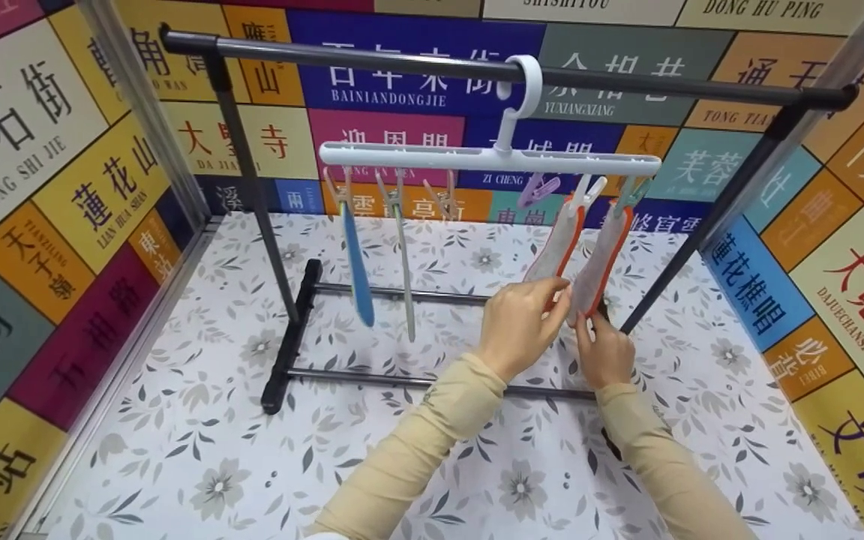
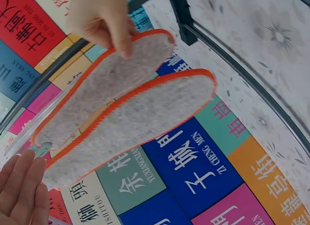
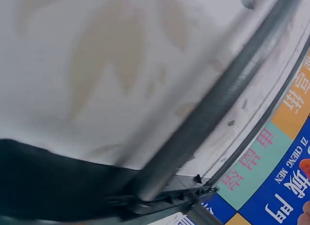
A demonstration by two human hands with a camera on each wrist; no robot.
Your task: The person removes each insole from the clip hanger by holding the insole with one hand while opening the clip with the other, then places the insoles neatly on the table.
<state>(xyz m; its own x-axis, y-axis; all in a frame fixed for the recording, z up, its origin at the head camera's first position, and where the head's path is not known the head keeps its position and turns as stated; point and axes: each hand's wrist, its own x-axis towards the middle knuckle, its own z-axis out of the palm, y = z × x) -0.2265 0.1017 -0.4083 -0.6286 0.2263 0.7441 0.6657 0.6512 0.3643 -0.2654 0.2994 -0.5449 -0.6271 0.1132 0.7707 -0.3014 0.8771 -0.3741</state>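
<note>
Two grey insoles with orange edges hang on the right side of a white clip hanger (image 1: 417, 156). My right hand (image 1: 606, 351) pinches the lower part of the right insole (image 1: 598, 266) between thumb and fingers. In the left wrist view that grip shows near the insole's (image 2: 106, 74) free end. My left hand (image 1: 526, 322) is beside the left insole (image 1: 552, 251); its fingers (image 2: 24, 191) look straight, with nothing seen between them. A white clip (image 1: 591, 191) and a green clip (image 1: 633, 193) hold the insoles' tops. The right wrist view barely catches any fingers.
A black rack with a top bar (image 1: 402, 61) bears the hanger. On the left hang a blue insole (image 1: 359, 270) and a greyish one (image 1: 406, 277), both edge-on. A pink clip (image 1: 443, 196) and a purple clip (image 1: 538, 190) hang between. Rack rails (image 1: 372, 377) cross the floral tabletop (image 1: 522, 480).
</note>
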